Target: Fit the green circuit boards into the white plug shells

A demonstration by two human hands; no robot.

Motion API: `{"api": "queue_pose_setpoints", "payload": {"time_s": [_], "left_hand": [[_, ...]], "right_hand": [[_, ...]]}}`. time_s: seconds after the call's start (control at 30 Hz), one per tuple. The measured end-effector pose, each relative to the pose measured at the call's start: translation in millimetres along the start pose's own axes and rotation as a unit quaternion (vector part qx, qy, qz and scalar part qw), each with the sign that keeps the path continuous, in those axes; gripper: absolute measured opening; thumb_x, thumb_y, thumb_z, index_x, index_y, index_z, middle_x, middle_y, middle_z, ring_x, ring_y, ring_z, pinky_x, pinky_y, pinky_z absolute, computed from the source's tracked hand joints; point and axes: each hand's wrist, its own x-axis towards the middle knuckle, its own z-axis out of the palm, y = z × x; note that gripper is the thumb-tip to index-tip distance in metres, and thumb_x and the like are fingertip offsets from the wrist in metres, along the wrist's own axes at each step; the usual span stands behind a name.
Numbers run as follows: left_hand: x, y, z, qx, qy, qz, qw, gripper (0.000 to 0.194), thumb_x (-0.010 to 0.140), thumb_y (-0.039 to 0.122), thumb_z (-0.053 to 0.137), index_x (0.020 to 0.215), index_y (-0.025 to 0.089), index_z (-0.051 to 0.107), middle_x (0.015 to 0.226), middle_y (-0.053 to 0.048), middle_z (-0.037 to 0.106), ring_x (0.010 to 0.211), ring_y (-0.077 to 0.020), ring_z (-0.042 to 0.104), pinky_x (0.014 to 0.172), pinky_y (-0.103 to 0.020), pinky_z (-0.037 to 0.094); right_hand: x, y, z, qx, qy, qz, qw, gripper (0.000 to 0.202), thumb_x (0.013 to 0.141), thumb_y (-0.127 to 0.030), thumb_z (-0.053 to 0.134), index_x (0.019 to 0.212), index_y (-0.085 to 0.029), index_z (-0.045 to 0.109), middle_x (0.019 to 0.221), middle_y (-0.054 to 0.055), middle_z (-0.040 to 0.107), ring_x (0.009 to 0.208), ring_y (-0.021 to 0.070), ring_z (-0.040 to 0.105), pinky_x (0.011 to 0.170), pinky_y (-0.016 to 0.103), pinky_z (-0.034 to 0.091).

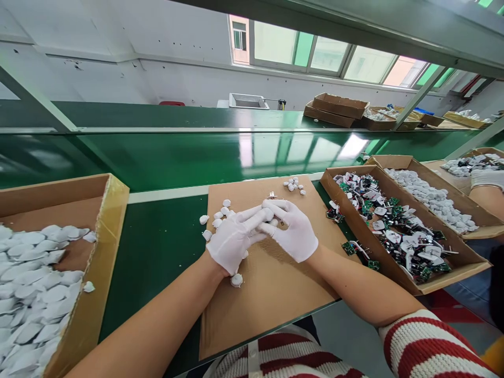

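Left hand (232, 239), right hand (295, 231) meeting over cardboard sheet (275, 304): grip narrow, contents hidden, can't tell what. White pieces (237, 280) loose along left edge, far-right corner too. Plenty left, seemingly: circuit boards (394, 236) heaped past right edge. Finished ones? Unclear.

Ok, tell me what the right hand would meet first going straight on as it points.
Most likely the left hand, directly ahead of the right hand; they overlap in view, so actual contact is hard to judge.

An assembly workshop, by its green worktop (157, 226). Circuit boards (391, 220) crowd a carton (457, 276) at three o'clock; white pieces (39, 283) crowd another carton (100, 249) at eight.
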Motion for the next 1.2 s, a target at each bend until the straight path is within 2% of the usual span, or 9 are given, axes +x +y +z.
{"api": "queue_pose_setpoints", "payload": {"time_s": [0.13,0.23,0.33,0.53,0.67,0.87,0.97,1.1,1.2], "left_hand": [[-2.6,4.4,0.1,0.022,0.005,-0.043,0.999,0.046,0.079,0.053,0.075,0.118,0.028,0.075,0.115,-0.008,0.076,0.104,-0.0291,0.072,0.082,-0.037,0.061],[-2.2,4.1,-0.6,-0.053,-0.013,-0.027,0.998,0.033,0.078,0.044,0.077,0.105,0.025,0.079,0.117,-0.007,0.076,0.108,-0.0283,0.072,0.092,-0.038,0.059],[0.0,-0.5,-3.2,-0.09,-0.03,-0.016,0.995,0.028,0.077,0.038,0.078,0.102,0.024,0.08,0.123,-0.004,0.074,0.111,-0.0275,0.071,0.102,-0.039,0.055],[3.6,-6.3,-6.8,-0.093,-0.027,-0.016,0.995,0.037,0.082,0.039,0.076,0.116,0.023,0.075,0.13,-0.006,0.07,0.119,-0.0265,0.067,0.105,-0.036,0.054],[4.8,-6.9,-5.0,-0.129,-0.026,-0.024,0.991,0.045,0.088,0.04,0.072,0.13,0.025,0.067,0.129,-0.008,0.07,0.116,-0.0253,0.069,0.103,-0.037,0.056],[4.5,-8.5,0.9,-0.103,-0.04,-0.009,0.994,0.036,0.087,0.036,0.072,0.119,0.021,0.073,0.135,-0.008,0.067,0.129,-0.0299,0.06,0.108,-0.04,0.052],[3.6,-7.2,1.8,-0.085,-0.034,0.005,0.996,0.034,0.085,0.039,0.073,0.113,0.02,0.075,0.134,-0.008,0.068,0.132,-0.0321,0.057,0.109,-0.042,0.052],[3.2,-5.5,-1.0,-0.081,-0.051,0.012,0.995,0.035,0.087,0.045,0.069,0.111,0.021,0.075,0.133,-0.01,0.068,0.132,-0.0328,0.057,0.109,-0.046,0.05],[4.7,-8.6,-3.7,-0.118,-0.077,0.003,0.99,0.033,0.089,0.046,0.068,0.11,0.021,0.075,0.128,-0.008,0.07,0.128,-0.0299,0.061,0.11,-0.044,0.049]], "right_hand": [[2.2,0.0,-4.3,0.051,-0.024,0.006,0.998,0.045,0.086,-0.038,0.075,0.128,-0.023,0.069,0.122,0.009,0.071,0.114,0.0221,0.067,0.098,0.035,0.057],[7.7,-3.8,-10.0,0.071,-0.041,0.037,0.996,0.025,0.095,-0.039,0.063,0.109,-0.024,0.077,0.112,0.007,0.073,0.106,0.0208,0.068,0.093,0.034,0.058],[13.7,-9.1,-16.9,0.09,-0.077,0.057,0.991,0.034,0.101,-0.044,0.052,0.09,-0.024,0.077,0.104,0.004,0.072,0.103,0.0201,0.067,0.094,0.034,0.056],[13.4,2.1,-20.9,0.175,-0.127,0.068,0.974,0.043,0.101,-0.057,0.047,0.109,-0.026,0.076,0.132,0.006,0.067,0.13,0.0239,0.056,0.115,0.04,0.044],[10.3,9.9,-18.1,0.216,-0.058,0.13,0.966,0.056,0.095,-0.063,0.053,0.138,-0.027,0.063,0.139,0.009,0.063,0.122,0.0246,0.063,0.104,0.041,0.054],[5.6,-6.6,-15.3,0.131,0.01,0.063,0.989,0.024,0.097,-0.044,0.061,0.096,-0.033,0.082,0.108,0.001,0.074,0.104,0.021,0.069,0.098,0.035,0.057],[0.3,-9.6,-9.8,0.071,0.072,0.042,0.994,0.024,0.098,-0.042,0.06,0.105,-0.033,0.081,0.107,0.002,0.074,0.099,0.0209,0.069,0.093,0.036,0.058],[-1.7,-3.5,-6.2,0.056,0.044,0.017,0.997,0.036,0.101,-0.047,0.051,0.126,-0.03,0.072,0.121,0.006,0.072,0.111,0.0235,0.067,0.1,0.04,0.057],[0.3,-1.6,-8.3,0.07,0.056,0.023,0.996,0.054,0.096,-0.056,0.056,0.141,-0.027,0.059,0.13,0.01,0.067,0.116,0.0242,0.066,0.101,0.041,0.056]]}}
